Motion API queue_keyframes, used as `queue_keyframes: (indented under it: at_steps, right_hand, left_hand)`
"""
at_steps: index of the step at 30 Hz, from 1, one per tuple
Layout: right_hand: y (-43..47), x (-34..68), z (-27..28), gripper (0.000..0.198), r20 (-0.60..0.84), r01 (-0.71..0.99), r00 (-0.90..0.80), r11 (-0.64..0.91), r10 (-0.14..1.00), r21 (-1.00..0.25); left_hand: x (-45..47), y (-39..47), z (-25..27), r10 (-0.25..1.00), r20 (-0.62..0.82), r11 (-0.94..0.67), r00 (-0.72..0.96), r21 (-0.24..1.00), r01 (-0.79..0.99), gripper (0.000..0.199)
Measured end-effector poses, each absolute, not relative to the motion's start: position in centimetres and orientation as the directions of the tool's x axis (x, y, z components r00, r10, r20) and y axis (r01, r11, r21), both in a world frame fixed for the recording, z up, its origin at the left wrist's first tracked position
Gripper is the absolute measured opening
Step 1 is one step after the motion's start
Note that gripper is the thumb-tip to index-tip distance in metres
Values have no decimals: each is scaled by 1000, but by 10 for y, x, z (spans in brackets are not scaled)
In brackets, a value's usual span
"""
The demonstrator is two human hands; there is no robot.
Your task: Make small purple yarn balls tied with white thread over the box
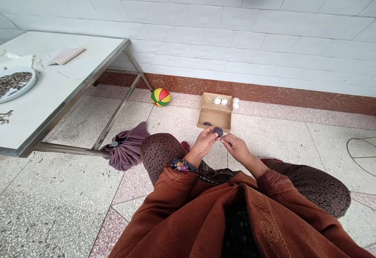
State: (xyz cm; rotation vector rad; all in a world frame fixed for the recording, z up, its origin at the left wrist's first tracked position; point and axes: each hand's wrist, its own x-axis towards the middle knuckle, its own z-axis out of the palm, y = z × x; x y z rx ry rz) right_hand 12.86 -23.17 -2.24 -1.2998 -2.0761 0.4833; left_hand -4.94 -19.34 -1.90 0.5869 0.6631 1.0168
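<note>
My left hand (205,142) is closed around a small dark purple ball of yarn (218,132). Close beside it, my right hand (236,148) has its thumb and fingers pinched together near the ball's lower right side; what they pinch looks like a thin strand, too fine to make out well. Just beyond the hands an open cardboard box (214,118) sits on the floor. Another dark ball (207,124) lies in its near part, and white balls of yarn (217,100) rest on its raised lid.
More white balls (235,102) lie beside the box. A colourful ball (161,97) rests by the table (96,50) leg. On the table stands a tray (34,78) of dark pieces. A purple cloth bundle (129,144) lies at left, a wire ring (349,152) at right.
</note>
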Motion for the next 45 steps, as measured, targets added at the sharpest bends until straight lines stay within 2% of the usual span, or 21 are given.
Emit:
queue_keyframes:
  at_steps: [4,7,12,17,20,23,26,30,33,36,40,43,45]
  right_hand:
    - [-232,128,-10,24,343,624,-412,535,844,-569]
    - [-224,131,1,24,387,604,-370,535,845,-591]
    - [-210,136,3,22,411,552,-223,462,884,-694]
    - [-207,134,-14,27,330,528,-85,324,940,-785]
    - [-212,135,-26,29,299,528,-71,290,952,-798]
    - [-222,135,-34,27,306,547,-119,320,944,-774]
    - [-234,131,-35,24,342,561,-249,422,906,-712]
    - [-241,129,-19,21,370,531,-429,561,824,-635]
    - [-232,132,-3,20,419,528,-378,564,826,-635]
    - [-217,137,4,21,437,539,-292,524,851,-659]
    - [-206,137,-6,25,389,512,-190,429,902,-744]
    - [-211,136,-21,27,338,497,-96,340,936,-798]
    - [-218,137,-29,26,312,510,-94,315,945,-800]
  left_hand:
    - [-49,-192,-21,929,-222,341,297,824,-452,37]
    - [-50,-192,-22,910,-200,337,364,867,-366,38]
    - [-52,-196,-21,837,-160,398,524,835,-381,45]
    - [-54,-199,-14,787,-113,460,606,762,-456,61]
    - [-54,-200,-10,797,-127,478,591,731,-487,53]
    - [-53,-199,-10,844,-164,459,510,713,-530,42]
    - [-53,-196,-15,885,-208,422,418,738,-527,39]
    - [-53,-192,-23,933,-198,307,302,876,-372,39]
    - [-55,-192,-25,911,-193,299,364,918,-261,42]
    - [-55,-194,-23,851,-153,327,503,903,-279,55]
    - [-54,-197,-19,793,-74,393,605,821,-415,73]
    - [-54,-199,-16,788,-82,448,611,757,-476,61]
    - [-54,-199,-15,806,-109,464,581,727,-507,49]
